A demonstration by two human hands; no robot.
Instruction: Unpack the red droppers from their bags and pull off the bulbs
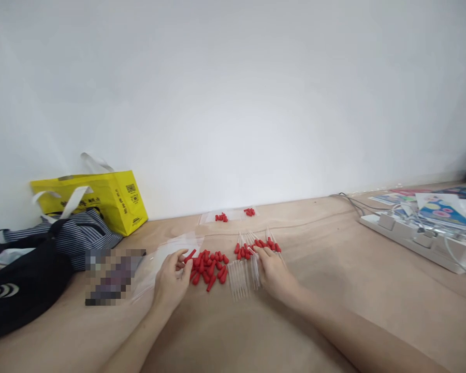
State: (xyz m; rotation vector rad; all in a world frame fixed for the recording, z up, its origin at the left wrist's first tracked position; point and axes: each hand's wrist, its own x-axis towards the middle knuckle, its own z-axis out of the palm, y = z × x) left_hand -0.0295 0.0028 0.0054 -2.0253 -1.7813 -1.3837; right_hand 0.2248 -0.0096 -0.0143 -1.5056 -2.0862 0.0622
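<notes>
A heap of small red rubber bulbs (209,267) lies on the tan table (334,290) in front of me. Beside it lie several clear droppers with red bulbs fitted (258,244) and a row of bare clear tubes (238,277). My left hand (173,277) is closed, pinching a red bulbed dropper (189,255) at the heap's left edge. My right hand (274,272) lies palm down with its fingertips on the finished droppers; its fingers look loosely spread.
Clear plastic bags (159,264) lie left of the heap. Two more bagged sets of red bulbs (233,214) sit by the wall. A yellow bag (101,199), striped cloth and black bag stand at left. A white power strip (415,235) with cables and printed sheets is at right.
</notes>
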